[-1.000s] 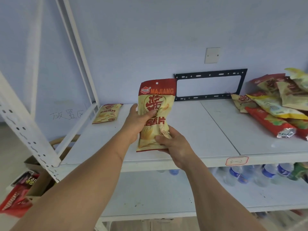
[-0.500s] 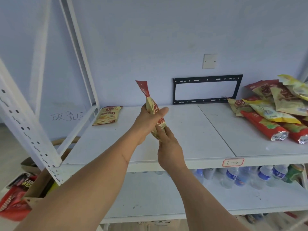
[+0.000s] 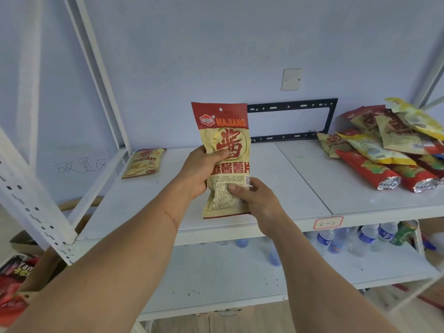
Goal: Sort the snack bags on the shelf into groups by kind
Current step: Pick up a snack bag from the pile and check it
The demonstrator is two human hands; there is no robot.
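I hold a red-and-cream MAJIANG chip bag point(image 3: 224, 131) upright in front of me, above the shelf's front edge. My left hand point(image 3: 198, 169) grips its left side at the middle. My right hand point(image 3: 255, 199) pinches its lower right part, thumb on the printed panel. A matching bag point(image 3: 143, 162) lies flat at the back left of the white shelf point(image 3: 276, 179). A mixed pile of snack bags point(image 3: 394, 145) sits at the right end, with red foil-ended packs point(image 3: 367, 170) at its front.
A slanted white perforated shelf post point(image 3: 31, 198) stands at the left. A black metal bracket point(image 3: 292, 122) hangs on the wall behind the shelf. Water bottles point(image 3: 360, 237) stand on the lower shelf. Cardboard boxes with red packets point(image 3: 14, 287) sit on the floor at the left.
Half a second ago the bag was turned edge-on between my hands; now it faces me flat with its back panel showing. Both hands kept their hold.
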